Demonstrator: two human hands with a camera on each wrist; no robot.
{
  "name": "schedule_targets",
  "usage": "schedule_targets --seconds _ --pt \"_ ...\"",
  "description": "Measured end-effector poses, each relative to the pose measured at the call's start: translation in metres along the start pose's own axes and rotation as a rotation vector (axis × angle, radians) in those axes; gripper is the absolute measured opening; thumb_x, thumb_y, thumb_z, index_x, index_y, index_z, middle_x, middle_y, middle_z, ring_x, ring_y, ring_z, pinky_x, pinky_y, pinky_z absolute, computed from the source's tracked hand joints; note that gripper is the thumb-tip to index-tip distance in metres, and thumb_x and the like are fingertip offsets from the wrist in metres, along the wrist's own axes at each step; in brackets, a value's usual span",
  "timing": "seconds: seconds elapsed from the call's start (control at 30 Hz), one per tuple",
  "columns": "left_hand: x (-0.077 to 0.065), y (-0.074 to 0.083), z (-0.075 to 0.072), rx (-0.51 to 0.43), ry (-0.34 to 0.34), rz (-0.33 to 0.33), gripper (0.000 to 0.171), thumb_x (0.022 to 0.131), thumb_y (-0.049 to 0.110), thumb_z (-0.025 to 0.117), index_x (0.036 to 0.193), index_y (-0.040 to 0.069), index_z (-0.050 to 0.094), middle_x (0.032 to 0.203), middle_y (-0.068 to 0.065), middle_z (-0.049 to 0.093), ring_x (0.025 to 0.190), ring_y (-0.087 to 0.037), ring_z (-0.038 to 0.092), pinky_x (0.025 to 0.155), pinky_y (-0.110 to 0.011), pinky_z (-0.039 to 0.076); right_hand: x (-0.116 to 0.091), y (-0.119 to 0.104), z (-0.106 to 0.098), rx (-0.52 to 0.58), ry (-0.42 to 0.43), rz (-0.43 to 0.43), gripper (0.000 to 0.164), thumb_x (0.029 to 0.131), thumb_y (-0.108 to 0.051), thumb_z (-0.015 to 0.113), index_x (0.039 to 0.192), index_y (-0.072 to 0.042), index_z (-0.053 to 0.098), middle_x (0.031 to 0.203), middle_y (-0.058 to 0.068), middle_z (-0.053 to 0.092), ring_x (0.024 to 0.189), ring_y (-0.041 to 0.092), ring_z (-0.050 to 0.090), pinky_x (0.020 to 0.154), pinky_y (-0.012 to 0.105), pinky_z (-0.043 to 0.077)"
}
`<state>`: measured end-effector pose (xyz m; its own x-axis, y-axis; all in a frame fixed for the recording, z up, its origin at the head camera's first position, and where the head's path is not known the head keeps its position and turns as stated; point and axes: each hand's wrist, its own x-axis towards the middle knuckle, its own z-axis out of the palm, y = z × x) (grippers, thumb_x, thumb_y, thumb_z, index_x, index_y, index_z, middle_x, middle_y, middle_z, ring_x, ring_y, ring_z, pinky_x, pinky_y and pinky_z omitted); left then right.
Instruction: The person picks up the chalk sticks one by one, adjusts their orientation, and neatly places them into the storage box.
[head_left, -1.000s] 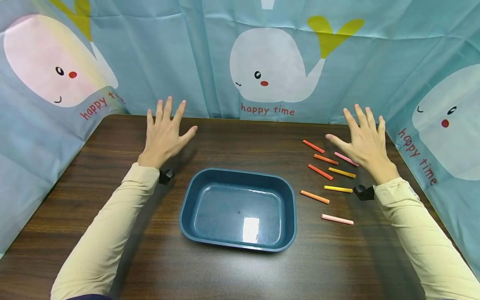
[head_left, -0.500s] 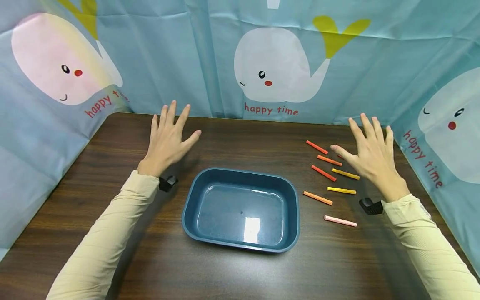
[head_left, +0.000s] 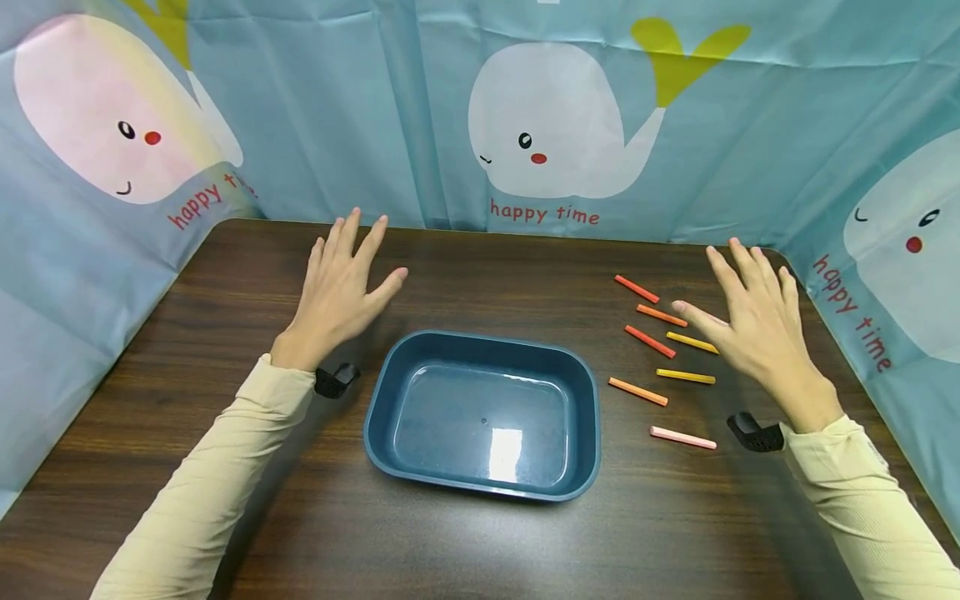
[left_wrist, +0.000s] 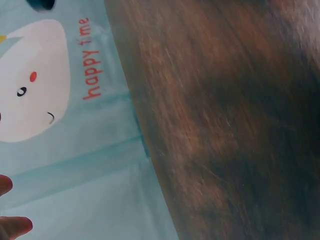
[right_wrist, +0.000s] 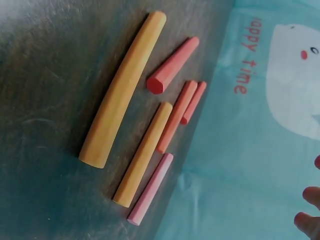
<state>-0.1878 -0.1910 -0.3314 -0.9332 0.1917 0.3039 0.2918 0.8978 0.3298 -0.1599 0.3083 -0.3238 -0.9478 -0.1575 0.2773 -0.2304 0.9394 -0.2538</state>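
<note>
My left hand is held above the dark table, behind and left of a blue plastic tray, fingers spread and holding nothing. My right hand hovers at the right with its fingers apart and nothing in them. Beside it lie several slim coloured sticks, among them a red stick, a yellow stick, an orange stick and a pale pink stick. In the right wrist view the sticks look many-sided, and a darker pink stick shows there; my right hand hides it from the head view.
The wood-grain table ends at the back against a light blue curtain printed with whales, which also stands along both sides. The tray sits mid-table with a bare floor inside and a raised rim.
Both hands have drawn somewhat toward the body, the right one more and also rightward. The darker pink stick has passed out of sight behind the right hand. The view has shifted slightly.
</note>
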Motion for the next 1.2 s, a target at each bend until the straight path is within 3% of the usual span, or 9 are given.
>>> schedule_targets --seconds 0.43,0.83,1.2 --pt "-0.015 0.012 -0.004 -0.053 0.023 0.044 0.069 0.100 0.044 0.053 0.159 0.023 0.025 0.164 -0.018 0.021 0.151 -0.042 0.018 0.120 -0.065 0.014 -0.022 -0.006 -0.007 0.038 -0.007 -0.013 0.084 0.092 -0.055 0.059 0.159 -0.018 0.024 0.166 0.016 0.017 0.153 0.040 0.012 0.121 0.062 -0.002" --pt "-0.036 0.018 -0.005 -0.107 0.057 0.085 0.066 0.099 0.036 0.056 0.157 0.019 0.029 0.163 -0.017 0.025 0.149 -0.044 0.023 0.118 -0.066 0.018 -0.037 -0.010 -0.009 0.124 0.033 -0.065 0.080 0.092 -0.043 0.065 0.158 -0.017 0.028 0.165 0.016 0.021 0.153 0.040 0.014 0.122 0.062 0.007" --pt "-0.050 0.023 -0.003 -0.129 0.064 0.108 0.067 0.098 0.032 0.059 0.157 0.017 0.031 0.161 -0.018 0.029 0.146 -0.046 0.028 0.117 -0.065 0.020 -0.052 -0.013 -0.008 0.176 -0.014 -0.053 0.082 0.089 -0.036 0.071 0.158 -0.019 0.029 0.165 0.013 0.022 0.153 0.038 0.016 0.120 0.064 0.012"
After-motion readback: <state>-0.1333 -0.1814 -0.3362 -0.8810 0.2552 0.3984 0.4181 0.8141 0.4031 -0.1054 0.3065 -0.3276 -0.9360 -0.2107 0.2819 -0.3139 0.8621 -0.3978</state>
